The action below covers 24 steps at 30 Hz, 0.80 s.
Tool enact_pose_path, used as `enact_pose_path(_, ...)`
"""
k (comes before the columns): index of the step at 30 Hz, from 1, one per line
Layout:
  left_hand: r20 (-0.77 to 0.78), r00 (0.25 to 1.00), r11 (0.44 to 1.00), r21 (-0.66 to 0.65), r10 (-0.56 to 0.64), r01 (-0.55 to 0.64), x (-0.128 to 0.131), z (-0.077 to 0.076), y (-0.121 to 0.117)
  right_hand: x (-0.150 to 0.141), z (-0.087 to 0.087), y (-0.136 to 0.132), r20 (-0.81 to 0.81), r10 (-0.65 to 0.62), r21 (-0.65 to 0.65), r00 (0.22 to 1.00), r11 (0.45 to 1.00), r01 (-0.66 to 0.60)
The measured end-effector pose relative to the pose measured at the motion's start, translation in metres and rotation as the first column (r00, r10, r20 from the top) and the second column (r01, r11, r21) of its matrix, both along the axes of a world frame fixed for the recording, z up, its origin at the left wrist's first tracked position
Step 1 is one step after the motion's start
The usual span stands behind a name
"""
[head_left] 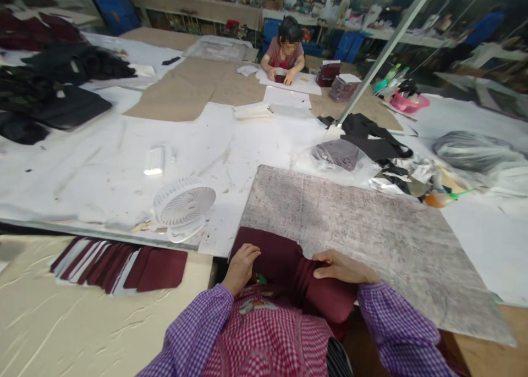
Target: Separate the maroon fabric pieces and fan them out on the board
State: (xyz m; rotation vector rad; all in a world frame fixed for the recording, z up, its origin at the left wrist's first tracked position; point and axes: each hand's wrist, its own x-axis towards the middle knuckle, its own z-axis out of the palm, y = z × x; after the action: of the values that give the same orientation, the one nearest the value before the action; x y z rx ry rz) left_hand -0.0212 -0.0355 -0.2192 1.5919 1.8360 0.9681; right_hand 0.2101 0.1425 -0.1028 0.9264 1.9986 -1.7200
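Observation:
A dark red piece of fabric [284, 267] hangs over the near edge of the grey worn cutting board [350, 223] and down into my lap. My left hand [241, 267] is curled, knuckles up, resting on the fabric's left part. My right hand [342, 267] lies on the fabric's right part, fingers pressed together and pinching a fold at the board's edge. Both sleeves are purple checked.
A row of dark red cut pieces [119, 261] lies on the cream surface at left. A small white fan [183, 204] lies on the white paper. Black fabric [371, 138], plastic bags and a slanted metal pole [388, 42] are at right. Another person [284, 55] works at the far table.

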Motion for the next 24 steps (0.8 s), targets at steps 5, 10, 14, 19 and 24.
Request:
enact_pose_path(5,-0.062,0.998,1.000,0.001,0.030,-0.030,0.000,-0.012,-0.002,-0.043,-0.050,0.010,0.004,0.103,0.095,0.995,0.990,-0.103)
enact_pose_path(10,-0.041,0.998,0.999,-0.008,0.048,-0.048,0.002,-0.014,-0.005,-0.053,-0.087,0.022,0.092,0.145,0.296,0.985,0.941,-0.166)
enact_pose_path(14,0.043,0.996,0.997,-0.020,0.072,-0.071,0.003,-0.016,-0.007,-0.051,-0.092,0.021,0.138,0.158,0.408,0.978,0.890,-0.202)
enact_pose_path(19,0.235,0.960,0.988,-0.063,0.155,-0.144,0.006,-0.013,-0.004,-0.051,-0.070,0.010,0.058,0.222,0.432,0.973,0.873,-0.225)
enact_pose_path(24,0.527,0.815,0.970,-0.158,0.242,-0.186,0.008,-0.001,0.007,-0.056,-0.029,-0.005,-0.072,0.300,0.373,0.951,0.893,-0.253)
